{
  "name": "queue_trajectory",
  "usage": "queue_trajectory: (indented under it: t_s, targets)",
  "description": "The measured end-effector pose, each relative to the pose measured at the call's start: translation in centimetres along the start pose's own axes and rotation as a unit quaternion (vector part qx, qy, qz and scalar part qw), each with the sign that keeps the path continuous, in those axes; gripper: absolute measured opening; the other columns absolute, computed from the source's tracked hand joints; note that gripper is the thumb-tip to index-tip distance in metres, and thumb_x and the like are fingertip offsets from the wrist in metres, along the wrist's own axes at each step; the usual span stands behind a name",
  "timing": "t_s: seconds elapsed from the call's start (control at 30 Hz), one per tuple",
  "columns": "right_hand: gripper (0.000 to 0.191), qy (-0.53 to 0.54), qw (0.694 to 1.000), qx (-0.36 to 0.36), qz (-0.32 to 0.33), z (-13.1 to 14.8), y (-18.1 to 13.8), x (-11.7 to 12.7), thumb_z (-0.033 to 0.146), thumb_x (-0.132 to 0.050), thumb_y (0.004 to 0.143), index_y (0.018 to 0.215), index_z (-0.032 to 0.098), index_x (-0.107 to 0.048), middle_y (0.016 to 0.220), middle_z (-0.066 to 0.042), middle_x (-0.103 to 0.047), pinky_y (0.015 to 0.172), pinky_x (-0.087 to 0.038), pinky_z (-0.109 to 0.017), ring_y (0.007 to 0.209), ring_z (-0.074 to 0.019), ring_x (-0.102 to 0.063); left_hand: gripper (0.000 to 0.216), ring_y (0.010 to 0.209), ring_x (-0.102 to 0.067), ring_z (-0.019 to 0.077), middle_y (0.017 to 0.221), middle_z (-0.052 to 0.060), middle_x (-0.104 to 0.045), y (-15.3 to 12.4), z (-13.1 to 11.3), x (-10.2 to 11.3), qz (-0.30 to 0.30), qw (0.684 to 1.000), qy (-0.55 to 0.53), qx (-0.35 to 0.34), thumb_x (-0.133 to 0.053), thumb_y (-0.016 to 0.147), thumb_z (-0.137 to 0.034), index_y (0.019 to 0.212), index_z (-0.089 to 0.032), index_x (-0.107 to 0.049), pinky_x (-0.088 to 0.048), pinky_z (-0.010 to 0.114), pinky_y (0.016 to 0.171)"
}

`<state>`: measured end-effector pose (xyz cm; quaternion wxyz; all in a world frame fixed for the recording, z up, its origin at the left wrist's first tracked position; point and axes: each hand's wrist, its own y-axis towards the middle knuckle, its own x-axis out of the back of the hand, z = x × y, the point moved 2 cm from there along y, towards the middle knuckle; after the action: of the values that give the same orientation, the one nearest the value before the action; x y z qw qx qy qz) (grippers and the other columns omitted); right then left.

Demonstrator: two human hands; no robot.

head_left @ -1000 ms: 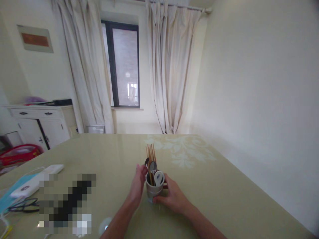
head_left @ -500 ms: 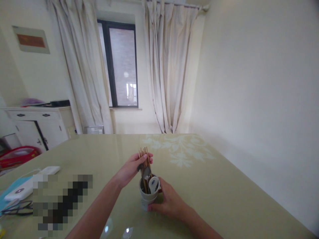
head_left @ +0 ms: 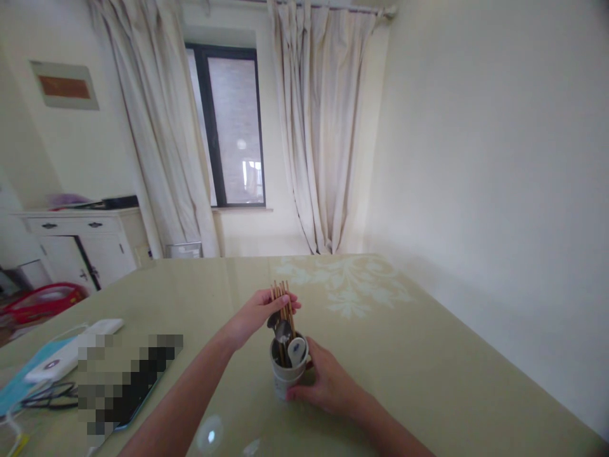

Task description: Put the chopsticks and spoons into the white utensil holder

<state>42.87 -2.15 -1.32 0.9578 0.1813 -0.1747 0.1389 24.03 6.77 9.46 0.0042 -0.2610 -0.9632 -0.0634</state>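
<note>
A pale mug (head_left: 287,379) stands on the table in front of me, and my right hand (head_left: 323,379) is closed around its right side at the handle. Wooden chopsticks (head_left: 290,322) rise out of the mug. My left hand (head_left: 266,307) grips their upper part between thumb and fingers. In the mug, a white ceramic spoon (head_left: 297,351) leans at the front right. Metal spoons (head_left: 283,331) stick up beside the chopsticks, just below my left hand. The lower ends of the utensils are hidden inside the mug.
On the table (head_left: 428,381) to the left lie a dark phone-like object (head_left: 137,397), partly pixelated, glasses (head_left: 52,397), a white device (head_left: 71,355) and a light-blue item (head_left: 19,384). A white cabinet (head_left: 102,244) and red basket (head_left: 47,303) stand beyond. A wall (head_left: 499,190) borders the right.
The view has shifted slightly, so the table items appear a little further right. Both hands keep their hold on the chopsticks and the mug.
</note>
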Motion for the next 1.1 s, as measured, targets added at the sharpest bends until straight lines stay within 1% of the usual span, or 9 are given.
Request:
queue_trajectory:
  t_s: [0.13, 0.23, 0.33, 0.43, 0.63, 0.77, 0.93, 1.03, 1.1]
  targets:
    - [0.077, -0.006, 1.0, -0.001, 0.002, 0.1, 0.0, 0.0, 0.045, -0.099, 0.067, 0.135, 0.026, -0.067, 0.128, -0.009, -0.075, 0.089, -0.058, -0.042, 0.109, -0.0347, -0.07, 0.058, 0.088, -0.076, 0.0236, 0.103, 0.013, -0.086, 0.1, 0.0, -0.1, 0.015, 1.0, 0.01, 0.018, -0.083, 0.082, -0.064, 0.114, -0.017, -0.081, -0.053, 0.031, 0.075]
    - [0.078, -0.01, 1.0, 0.002, 0.003, 0.1, -0.1, 0.0, 0.044, -0.099, 0.068, 0.136, 0.026, -0.067, 0.128, -0.009, -0.075, 0.088, -0.058, -0.04, 0.108, -0.0329, -0.07, 0.051, 0.085, -0.075, 0.0225, 0.099, 0.011, -0.086, -0.1, -0.4, -0.1, 0.018, 0.999, 0.021, 0.016, -0.081, 0.084, -0.063, 0.107, -0.017, -0.082, -0.051, 0.029, 0.073]
    - [0.079, -0.009, 1.0, 0.006, 0.001, -0.1, -0.1, 0.0, 0.041, -0.1, 0.067, 0.136, 0.026, -0.067, 0.127, -0.009, -0.075, 0.089, -0.058, -0.041, 0.11, -0.033, -0.07, 0.049, 0.085, -0.075, 0.0229, 0.097, 0.01, -0.085, -0.4, -1.2, -0.4, 0.039, 0.998, 0.058, 0.003, -0.076, 0.088, -0.065, 0.097, -0.017, -0.084, -0.051, 0.03, 0.075]
    - [0.08, -0.01, 1.0, -0.003, 0.0, -0.2, -0.2, -0.1, 0.039, -0.1, 0.067, 0.139, 0.028, -0.066, 0.13, -0.009, -0.074, 0.091, -0.059, -0.043, 0.112, -0.0345, -0.07, 0.048, 0.092, -0.076, 0.0254, 0.1, 0.011, -0.085, -0.6, -2.3, -0.8, 0.054, 0.996, 0.075, -0.017, -0.075, 0.089, -0.064, 0.098, -0.018, -0.085, -0.054, 0.033, 0.082]
    - [0.088, -0.013, 1.0, 0.003, -0.004, 0.3, -0.2, 0.0, 0.041, -0.1, 0.068, 0.147, 0.029, -0.063, 0.138, -0.011, -0.072, 0.098, -0.058, -0.047, 0.12, -0.0378, -0.068, 0.043, 0.1, -0.078, 0.029, 0.107, 0.012, -0.086, -0.4, -4.4, -1.3, 0.038, 0.997, 0.044, -0.047, -0.078, 0.089, -0.06, 0.098, -0.018, -0.084, -0.058, 0.04, 0.092]
    - [0.082, -0.017, 1.0, 0.009, 0.006, 0.4, -0.2, 0.1, 0.046, -0.099, 0.069, 0.142, 0.029, -0.066, 0.134, -0.01, -0.074, 0.098, -0.057, -0.046, 0.117, -0.0364, -0.07, 0.046, 0.106, -0.078, 0.0291, 0.109, 0.013, -0.085, -0.5, -6.3, -0.8, -0.006, 0.994, 0.043, -0.098, -0.075, 0.092, -0.061, 0.101, -0.017, -0.083, -0.058, 0.04, 0.098]
    - [0.084, -0.012, 1.0, 0.02, 0.004, 0.0, -0.2, 0.1, 0.05, -0.099, 0.069, 0.142, 0.026, -0.066, 0.137, -0.013, -0.073, 0.102, -0.056, -0.048, 0.123, -0.0384, -0.068, 0.04, 0.107, -0.079, 0.0258, 0.112, 0.013, -0.085, -1.0, -10.6, 0.8, -0.094, 0.982, -0.029, -0.16, -0.076, 0.094, -0.056, 0.104, -0.017, -0.078, -0.062, 0.038, 0.097]
    - [0.085, -0.014, 1.0, 0.012, 0.008, 0.0, -0.2, 0.1, 0.048, -0.1, 0.069, 0.143, 0.025, -0.065, 0.138, -0.013, -0.072, 0.104, -0.056, -0.05, 0.125, -0.0391, -0.068, 0.029, 0.101, -0.08, 0.0225, 0.102, 0.008, -0.084, -1.3, -12.7, 3.1, -0.16, 0.955, -0.132, -0.213, -0.075, 0.098, -0.047, 0.097, -0.018, -0.073, -0.065, 0.039, 0.095]
    - [0.084, -0.009, 1.0, 0.004, 0.008, 0.0, -0.2, 0.0, 0.043, -0.1, 0.069, 0.143, 0.026, -0.065, 0.138, -0.012, -0.073, 0.1, -0.058, -0.049, 0.123, -0.0381, -0.069, 0.023, 0.089, -0.079, 0.0182, 0.085, 0.002, -0.079, -1.2, -12.9, 5.1, -0.196, 0.934, -0.198, -0.224, -0.071, 0.102, -0.039, 0.091, -0.019, -0.068, -0.067, 0.037, 0.089]
